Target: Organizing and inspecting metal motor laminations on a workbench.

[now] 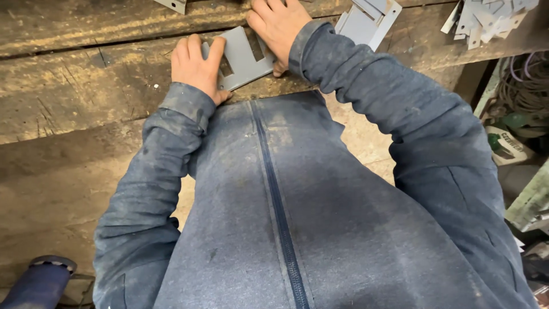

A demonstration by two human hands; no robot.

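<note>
A flat grey metal plate (243, 57) with slot cut-outs lies on the worn wooden bench (86, 86) close to my body. My left hand (196, 66) presses on the plate's left side, fingers laid over it. My right hand (278, 26) rests on the plate's upper right edge, fingers curled toward the bench. Both arms are in dusty blue sleeves, and my zipped blue jacket fills the lower half of the view.
A stack of similar grey plates (369, 20) lies just right of my right hand. A heap of small metal pieces (489, 20) sits at the bench's far right. Coiled cables (523, 86) and clutter are at the right; a blue object (40, 280) is bottom left.
</note>
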